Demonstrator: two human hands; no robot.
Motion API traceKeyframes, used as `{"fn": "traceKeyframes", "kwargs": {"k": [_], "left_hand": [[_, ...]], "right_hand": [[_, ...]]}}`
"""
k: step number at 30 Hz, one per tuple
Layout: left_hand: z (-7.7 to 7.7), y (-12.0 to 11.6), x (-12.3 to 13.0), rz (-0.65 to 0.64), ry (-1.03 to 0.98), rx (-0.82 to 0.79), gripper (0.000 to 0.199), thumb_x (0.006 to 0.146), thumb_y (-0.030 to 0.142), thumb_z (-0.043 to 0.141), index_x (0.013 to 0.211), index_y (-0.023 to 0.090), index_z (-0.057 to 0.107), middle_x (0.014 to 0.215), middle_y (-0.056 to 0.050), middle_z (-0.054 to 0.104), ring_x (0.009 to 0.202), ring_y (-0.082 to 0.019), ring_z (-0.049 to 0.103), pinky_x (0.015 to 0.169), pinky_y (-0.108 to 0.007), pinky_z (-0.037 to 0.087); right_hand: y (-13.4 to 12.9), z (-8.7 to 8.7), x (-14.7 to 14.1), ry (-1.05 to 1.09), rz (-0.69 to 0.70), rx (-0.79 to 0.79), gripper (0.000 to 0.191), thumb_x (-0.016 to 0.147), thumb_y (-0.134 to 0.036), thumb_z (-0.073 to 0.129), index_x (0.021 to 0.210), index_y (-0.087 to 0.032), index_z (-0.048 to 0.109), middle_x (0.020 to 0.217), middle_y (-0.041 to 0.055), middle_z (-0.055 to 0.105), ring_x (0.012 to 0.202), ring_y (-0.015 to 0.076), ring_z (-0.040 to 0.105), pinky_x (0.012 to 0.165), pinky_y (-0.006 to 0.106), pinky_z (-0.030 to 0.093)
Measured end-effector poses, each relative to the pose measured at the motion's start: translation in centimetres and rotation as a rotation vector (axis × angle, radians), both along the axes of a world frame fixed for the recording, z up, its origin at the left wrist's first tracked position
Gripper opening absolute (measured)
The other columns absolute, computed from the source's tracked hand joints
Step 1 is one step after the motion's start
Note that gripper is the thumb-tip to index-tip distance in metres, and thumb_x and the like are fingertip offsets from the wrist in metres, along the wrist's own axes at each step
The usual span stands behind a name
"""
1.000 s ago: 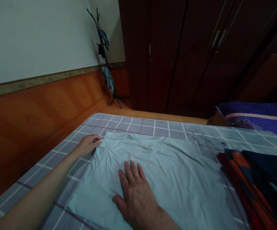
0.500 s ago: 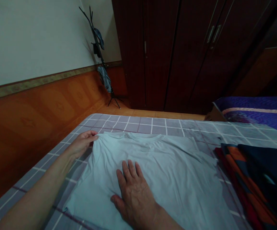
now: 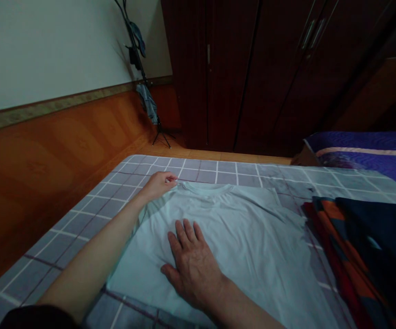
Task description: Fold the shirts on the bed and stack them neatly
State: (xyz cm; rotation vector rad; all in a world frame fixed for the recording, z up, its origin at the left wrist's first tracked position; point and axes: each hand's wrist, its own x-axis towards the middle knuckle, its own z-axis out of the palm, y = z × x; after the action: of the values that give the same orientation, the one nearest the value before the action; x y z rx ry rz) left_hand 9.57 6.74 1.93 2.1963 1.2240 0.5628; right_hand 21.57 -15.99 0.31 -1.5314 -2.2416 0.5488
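A pale blue-white shirt (image 3: pixel 249 242) lies spread on the checked bedding, its neckline toward the far edge and its surface lightly wrinkled. My left hand (image 3: pixel 159 184) pinches the shirt's far edge, just left of the neckline, with its fingertips closed on the fabric. Flat on the shirt's middle rests my right hand (image 3: pixel 194 262), its fingers spread and palm down. My left forearm crosses over the shirt's left side and hides part of it.
Folded dark blue, orange and red clothes (image 3: pixel 379 237) lie on the bedding (image 3: pixel 91 219) at the right. Beyond stand a dark wardrobe (image 3: pixel 218 91), a coat rack (image 3: pixel 138 50) with hung items, and a purple-covered surface (image 3: pixel 365 141).
My left hand has moved right along the far edge, bringing the shirt's left side inward. My right hand stays flat on the shirt. The view has tilted slightly downward.
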Motion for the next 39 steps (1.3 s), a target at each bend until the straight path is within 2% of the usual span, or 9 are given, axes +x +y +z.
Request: {"fn": "traceKeyframes", "kwargs": {"k": [4, 9, 13, 16, 20, 24, 31, 35, 39], "left_hand": [[-2.1, 0.4, 3.2, -0.046, 0.031, 0.032, 0.027, 0.065, 0.035, 0.067, 0.082, 0.015, 0.071, 0.066, -0.001, 0.065, 0.062, -0.015, 0.058, 0.059, -0.024, 0.043], [-3.5, -0.3, 4.2, 0.086, 0.015, 0.171, 0.019, 0.079, 0.031, 0.056, 0.080, 0.015, 0.066, 0.074, -0.002, 0.064, 0.069, -0.016, 0.059, 0.066, -0.026, 0.044], [-3.6, -1.5, 4.8, 0.133, 0.040, 0.312, 0.017, 0.084, 0.029, 0.053, 0.089, 0.018, 0.065, 0.092, -0.006, 0.062, 0.083, -0.020, 0.059, 0.076, -0.031, 0.044], [-3.7, -1.7, 4.8, 0.064, 0.062, 0.374, 0.019, 0.086, 0.027, 0.053, 0.101, 0.020, 0.062, 0.103, -0.006, 0.061, 0.091, -0.020, 0.058, 0.082, -0.031, 0.044], [-3.7, -1.4, 4.3, -0.035, 0.099, 0.408, 0.016, 0.086, 0.029, 0.054, 0.097, 0.020, 0.063, 0.095, -0.006, 0.062, 0.092, -0.022, 0.058, 0.085, -0.033, 0.045], [-2.2, -2.5, 4.9, -0.098, 0.081, 0.455, 0.026, 0.089, 0.027, 0.049, 0.110, 0.018, 0.060, 0.110, -0.009, 0.061, 0.105, -0.023, 0.055, 0.094, -0.036, 0.042], [0.8, -4.8, 11.9, -0.488, 0.086, 0.288, 0.031, 0.085, 0.021, 0.049, 0.113, 0.019, 0.063, 0.105, -0.006, 0.064, 0.087, -0.018, 0.061, 0.082, -0.030, 0.046], [-0.2, -4.5, 16.1, -0.556, 0.141, 0.262, 0.026, 0.079, 0.023, 0.057, 0.103, 0.020, 0.068, 0.097, -0.004, 0.065, 0.079, -0.017, 0.060, 0.073, -0.027, 0.046], [-2.0, -4.3, 17.9, -0.516, 0.143, 0.285, 0.012, 0.079, 0.022, 0.056, 0.082, 0.019, 0.067, 0.084, -0.003, 0.062, 0.077, -0.018, 0.059, 0.068, -0.027, 0.044]], "right_hand": [[0.0, 0.3, 0.2, 0.009, 0.004, -0.004, 0.063, 0.093, -0.050, 0.043, 0.139, -0.007, 0.042, 0.148, 0.0232, 0.024, 0.138, 0.0379, 0.014, 0.113, 0.056, 0.013], [0.2, 0.3, 0.3, 0.024, 0.023, -0.035, 0.064, 0.092, -0.052, 0.042, 0.139, -0.007, 0.041, 0.148, 0.0231, 0.024, 0.139, 0.0373, 0.012, 0.113, 0.056, 0.012], [0.3, 0.3, 0.3, 0.042, 0.015, -0.052, 0.065, 0.093, -0.053, 0.040, 0.139, -0.008, 0.041, 0.149, 0.0225, 0.024, 0.139, 0.0365, 0.011, 0.113, 0.055, 0.012], [0.2, 0.2, 0.3, 0.042, 0.014, -0.049, 0.066, 0.093, -0.054, 0.039, 0.140, -0.008, 0.041, 0.148, 0.0228, 0.024, 0.139, 0.0363, 0.012, 0.113, 0.055, 0.012], [0.0, 0.1, 0.2, 0.017, 0.008, -0.033, 0.066, 0.093, -0.054, 0.040, 0.139, -0.007, 0.041, 0.149, 0.0228, 0.024, 0.139, 0.0365, 0.013, 0.113, 0.056, 0.013], [-0.2, 0.3, 0.3, -0.013, -0.003, 0.017, 0.066, 0.092, -0.053, 0.041, 0.139, -0.006, 0.040, 0.148, 0.0229, 0.026, 0.138, 0.0366, 0.017, 0.112, 0.055, 0.016], [-0.6, -0.1, 0.3, -0.068, -0.026, 0.142, 0.066, 0.092, -0.054, 0.040, 0.135, -0.005, 0.043, 0.144, 0.0217, 0.035, 0.136, 0.0342, 0.026, 0.112, 0.052, 0.021], [-0.7, -0.7, 0.2, -0.099, -0.046, 0.217, 0.066, 0.092, -0.057, 0.037, 0.132, -0.004, 0.046, 0.142, 0.0200, 0.038, 0.135, 0.0339, 0.026, 0.111, 0.051, 0.024], [-0.6, -1.2, 0.2, -0.126, -0.048, 0.296, 0.066, 0.092, -0.057, 0.035, 0.133, -0.006, 0.045, 0.143, 0.0174, 0.037, 0.137, 0.0334, 0.021, 0.111, 0.051, 0.024]]}}
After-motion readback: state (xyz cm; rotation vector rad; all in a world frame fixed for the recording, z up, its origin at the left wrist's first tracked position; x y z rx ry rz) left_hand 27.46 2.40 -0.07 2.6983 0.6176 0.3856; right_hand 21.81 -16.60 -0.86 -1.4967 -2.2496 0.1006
